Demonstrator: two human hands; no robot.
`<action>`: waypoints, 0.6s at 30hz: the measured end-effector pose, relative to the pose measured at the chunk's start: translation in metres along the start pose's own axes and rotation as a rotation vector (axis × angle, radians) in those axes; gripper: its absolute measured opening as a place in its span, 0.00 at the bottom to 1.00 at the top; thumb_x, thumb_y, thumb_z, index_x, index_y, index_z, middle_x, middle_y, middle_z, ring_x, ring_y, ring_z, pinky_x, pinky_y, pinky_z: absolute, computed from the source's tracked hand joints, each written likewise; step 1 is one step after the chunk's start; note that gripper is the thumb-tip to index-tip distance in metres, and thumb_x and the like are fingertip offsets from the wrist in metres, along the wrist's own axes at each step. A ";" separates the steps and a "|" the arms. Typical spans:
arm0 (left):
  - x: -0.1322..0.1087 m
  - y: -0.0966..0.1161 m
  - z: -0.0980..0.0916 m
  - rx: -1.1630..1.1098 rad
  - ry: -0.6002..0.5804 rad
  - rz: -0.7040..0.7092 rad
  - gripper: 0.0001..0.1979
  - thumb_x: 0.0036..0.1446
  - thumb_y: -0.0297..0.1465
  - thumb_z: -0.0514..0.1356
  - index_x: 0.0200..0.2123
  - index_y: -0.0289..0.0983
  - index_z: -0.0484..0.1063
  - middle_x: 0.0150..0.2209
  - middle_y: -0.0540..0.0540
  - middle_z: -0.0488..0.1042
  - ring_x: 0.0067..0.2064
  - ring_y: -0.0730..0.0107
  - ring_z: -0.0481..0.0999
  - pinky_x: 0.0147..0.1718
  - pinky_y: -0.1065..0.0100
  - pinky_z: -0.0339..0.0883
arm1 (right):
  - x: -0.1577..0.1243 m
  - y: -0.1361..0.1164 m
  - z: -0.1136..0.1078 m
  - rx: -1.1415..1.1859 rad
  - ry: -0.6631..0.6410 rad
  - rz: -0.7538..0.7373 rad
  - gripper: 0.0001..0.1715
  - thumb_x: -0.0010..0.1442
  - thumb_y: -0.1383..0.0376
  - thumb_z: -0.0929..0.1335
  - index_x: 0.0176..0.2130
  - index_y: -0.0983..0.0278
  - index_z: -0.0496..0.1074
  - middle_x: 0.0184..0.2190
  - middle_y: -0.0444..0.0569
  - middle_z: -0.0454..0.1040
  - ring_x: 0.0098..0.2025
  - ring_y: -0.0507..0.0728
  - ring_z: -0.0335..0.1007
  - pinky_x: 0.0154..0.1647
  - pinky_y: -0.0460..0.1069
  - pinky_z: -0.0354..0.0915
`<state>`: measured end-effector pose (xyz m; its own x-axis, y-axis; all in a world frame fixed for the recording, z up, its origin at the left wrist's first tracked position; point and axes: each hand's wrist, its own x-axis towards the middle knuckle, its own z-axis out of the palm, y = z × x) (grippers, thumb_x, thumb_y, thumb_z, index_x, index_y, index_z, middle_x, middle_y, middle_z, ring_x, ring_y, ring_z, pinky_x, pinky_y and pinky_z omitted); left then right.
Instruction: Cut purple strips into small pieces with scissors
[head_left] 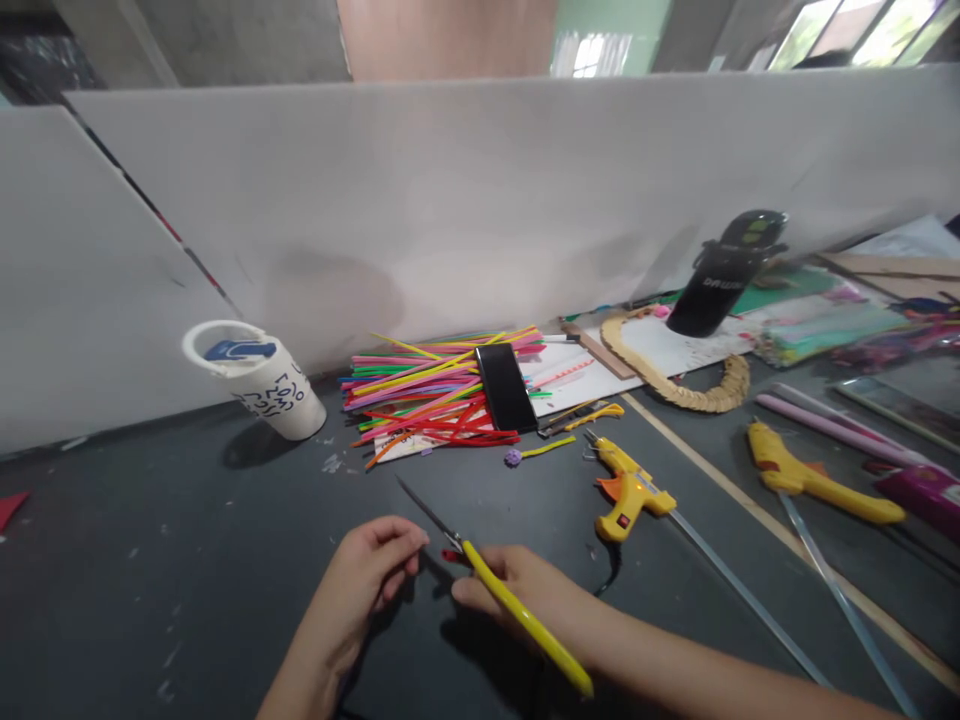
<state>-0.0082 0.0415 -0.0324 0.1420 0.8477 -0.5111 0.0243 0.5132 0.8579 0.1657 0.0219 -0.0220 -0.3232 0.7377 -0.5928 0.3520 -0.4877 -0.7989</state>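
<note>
My right hand (517,590) is wrapped around a pair of scissors (525,620) with a long yellow handle. Their dark blades point up and left, above the desk. A small red bit (453,556) shows beside the pivot; whether it belongs to the scissors I cannot tell. My left hand (382,560) is close by on the left, thumb and fingertips pinched together. Anything between those fingertips is too small to make out. Beyond both hands lies a small purple ball on a yellow-green pipe cleaner stem (544,448).
Colourful pipe cleaners (420,385) lie under a black phone (506,385). A white cup (281,395) stands left. Two yellow glue guns (634,490) with clear sticks, a curved cardboard strip (675,392) and a black bottle (720,280) are to the right. A white partition (480,200) rises behind.
</note>
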 end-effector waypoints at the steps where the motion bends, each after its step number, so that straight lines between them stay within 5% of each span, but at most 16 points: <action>1: -0.002 0.000 0.001 0.015 -0.016 -0.003 0.12 0.44 0.37 0.63 0.24 0.33 0.70 0.16 0.54 0.66 0.13 0.85 0.53 0.13 0.78 0.39 | 0.001 -0.001 -0.002 0.004 0.035 -0.058 0.10 0.47 0.72 0.68 0.23 0.65 0.60 0.17 0.36 0.58 0.19 0.46 0.52 0.19 0.41 0.48; 7: -0.008 -0.003 0.015 0.045 -0.094 0.011 0.12 0.48 0.37 0.62 0.26 0.32 0.72 0.18 0.52 0.67 0.15 0.84 0.55 0.14 0.78 0.42 | 0.012 -0.011 -0.007 0.073 0.149 -0.308 0.10 0.44 0.75 0.65 0.26 0.64 0.59 0.22 0.38 0.61 0.25 0.48 0.56 0.26 0.42 0.55; 18: -0.005 0.001 0.019 0.019 -0.095 0.054 0.11 0.50 0.34 0.60 0.24 0.31 0.71 0.19 0.51 0.67 0.16 0.84 0.55 0.14 0.78 0.42 | 0.022 -0.017 -0.007 0.107 0.179 -0.438 0.11 0.41 0.74 0.64 0.28 0.64 0.59 0.23 0.39 0.64 0.27 0.50 0.60 0.29 0.44 0.58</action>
<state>0.0102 0.0354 -0.0279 0.2364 0.8570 -0.4578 0.0331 0.4638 0.8853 0.1590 0.0497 -0.0208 -0.2612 0.9486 -0.1787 0.1214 -0.1514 -0.9810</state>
